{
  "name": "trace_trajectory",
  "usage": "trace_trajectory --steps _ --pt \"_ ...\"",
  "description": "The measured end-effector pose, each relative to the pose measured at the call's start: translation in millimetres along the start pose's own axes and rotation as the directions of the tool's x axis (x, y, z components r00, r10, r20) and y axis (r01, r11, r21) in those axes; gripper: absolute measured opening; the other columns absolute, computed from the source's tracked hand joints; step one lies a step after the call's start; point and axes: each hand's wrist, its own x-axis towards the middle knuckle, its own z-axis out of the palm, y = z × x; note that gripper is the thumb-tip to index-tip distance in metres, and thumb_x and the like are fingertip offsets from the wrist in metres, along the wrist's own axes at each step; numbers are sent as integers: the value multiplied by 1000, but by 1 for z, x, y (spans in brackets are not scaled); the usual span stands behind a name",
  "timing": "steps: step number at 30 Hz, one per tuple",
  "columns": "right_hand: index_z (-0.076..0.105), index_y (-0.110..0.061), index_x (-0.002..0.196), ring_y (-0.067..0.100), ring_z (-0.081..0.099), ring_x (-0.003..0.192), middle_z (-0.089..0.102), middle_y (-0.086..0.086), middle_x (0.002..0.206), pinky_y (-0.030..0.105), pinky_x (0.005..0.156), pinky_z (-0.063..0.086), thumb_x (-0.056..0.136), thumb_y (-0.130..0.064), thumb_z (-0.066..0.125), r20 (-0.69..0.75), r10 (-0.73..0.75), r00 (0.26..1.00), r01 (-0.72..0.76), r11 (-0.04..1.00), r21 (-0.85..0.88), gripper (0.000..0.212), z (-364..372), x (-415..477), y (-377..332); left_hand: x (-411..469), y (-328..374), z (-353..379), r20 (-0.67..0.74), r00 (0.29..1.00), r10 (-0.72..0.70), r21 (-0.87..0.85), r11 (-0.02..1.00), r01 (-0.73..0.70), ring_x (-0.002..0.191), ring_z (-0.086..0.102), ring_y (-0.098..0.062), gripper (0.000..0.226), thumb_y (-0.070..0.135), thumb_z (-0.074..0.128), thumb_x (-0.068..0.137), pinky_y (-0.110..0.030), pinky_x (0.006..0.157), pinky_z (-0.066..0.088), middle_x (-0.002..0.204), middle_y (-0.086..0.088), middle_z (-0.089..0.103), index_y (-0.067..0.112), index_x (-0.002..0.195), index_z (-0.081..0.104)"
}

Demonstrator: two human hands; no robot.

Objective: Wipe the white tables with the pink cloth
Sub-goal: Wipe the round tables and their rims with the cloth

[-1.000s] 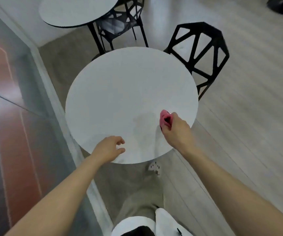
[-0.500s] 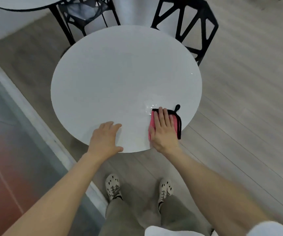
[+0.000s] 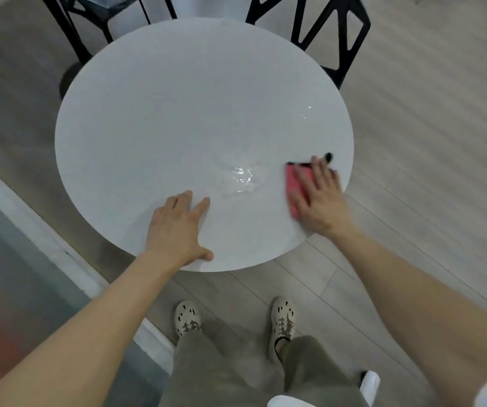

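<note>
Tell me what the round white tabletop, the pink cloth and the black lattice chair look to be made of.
Round white tabletop: hard and smooth, probably laminate or coated board; the wet patch glints on it. Pink cloth: soft matte fabric, maybe microfibre, with dark edging and a loop, flat under the right hand. Black lattice chair: rigid angular struts, matte; plastic or painted metal, cannot tell.

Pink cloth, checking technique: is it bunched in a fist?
No, the right hand presses the pink cloth flat on the white table.
</note>
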Motion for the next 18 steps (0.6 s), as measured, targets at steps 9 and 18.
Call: trace_trajectory --steps 9,18 --pt "20 -25 174 28 -3 169 2 13 182 54 136 11 117 -48 36 51 -304 951 303 952 36 64 23 -72 -165 2 -9 -18 17 998 56 -5 998 -56 146 35 -25 122 78 85 62 -44 113 40 162 1 34 41 165 30" --pt "28 -28 172 34 0 168 7 11 182 56 135 7 108 -63 28 -40 390 920 -388 920 51 73 7 35 -57 39 -81 -52 14 1000 -16 -29 999 17 158 24 -31 123 66 93 65 -53 121 35 173 -4 24 35 166 29"
